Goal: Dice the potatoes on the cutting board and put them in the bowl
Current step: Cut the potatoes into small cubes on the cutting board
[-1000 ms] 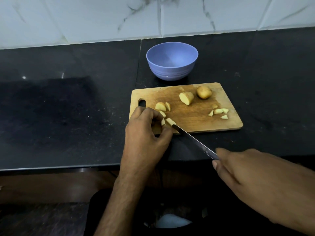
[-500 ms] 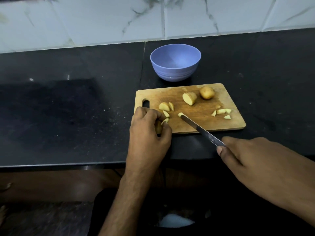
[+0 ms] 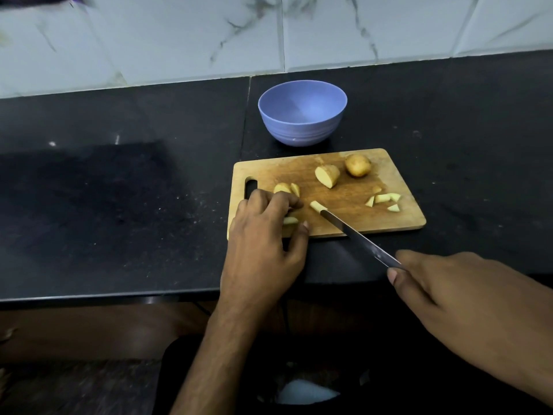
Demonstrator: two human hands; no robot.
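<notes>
My right hand (image 3: 449, 295) grips the knife (image 3: 359, 238), tip touching a loose wedge (image 3: 317, 206); one careless push and that piece skids off the cutting board (image 3: 398, 217). My left hand (image 3: 263, 232), knuckles up, curls fingers around a potato strip (image 3: 290, 220), close to the blade's path. Farther back sit the half potato (image 3: 327, 176), the whole potato (image 3: 358, 165), and the bowl (image 3: 302, 112), which looks empty.

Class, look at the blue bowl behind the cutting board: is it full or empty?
Empty. The bowl shows only its bare blue inside; all potato pieces lie on the cutting board.
</notes>
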